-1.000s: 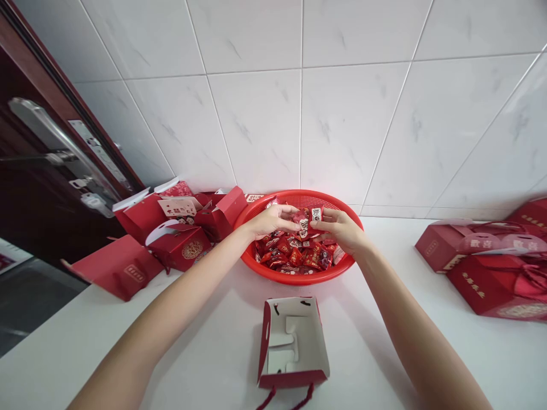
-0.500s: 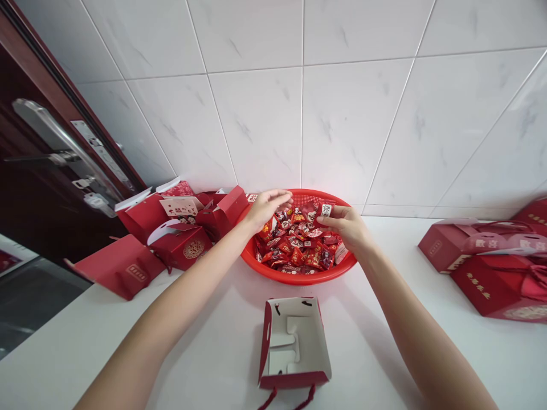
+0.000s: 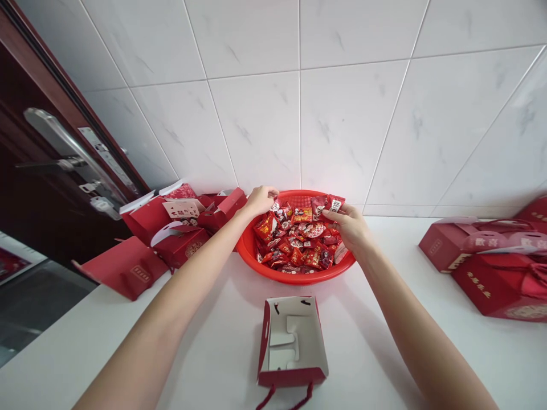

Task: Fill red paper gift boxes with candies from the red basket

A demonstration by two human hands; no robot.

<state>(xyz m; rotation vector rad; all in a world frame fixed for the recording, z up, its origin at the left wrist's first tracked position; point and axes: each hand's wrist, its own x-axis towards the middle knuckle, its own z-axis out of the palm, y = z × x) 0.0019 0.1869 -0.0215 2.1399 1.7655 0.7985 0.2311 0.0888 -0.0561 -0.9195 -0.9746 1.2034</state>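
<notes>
White worktop [image 3: 427, 256]: right hand [image 3: 351, 225] pinching sweets [image 3: 327, 205] over red basket [image 3: 294, 275]; left hand [image 3: 261, 199] curled on wrappers [image 3: 273, 208].

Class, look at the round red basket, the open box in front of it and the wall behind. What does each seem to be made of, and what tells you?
Red basket: likely moulded plastic; glossy rim, perforated wall.
Open box: probably card; red outside, matt white inside, folded flaps, cord handle.
Wall: glazed tiles, it seems; grout lines, grey marbling, soft sheen.
</notes>
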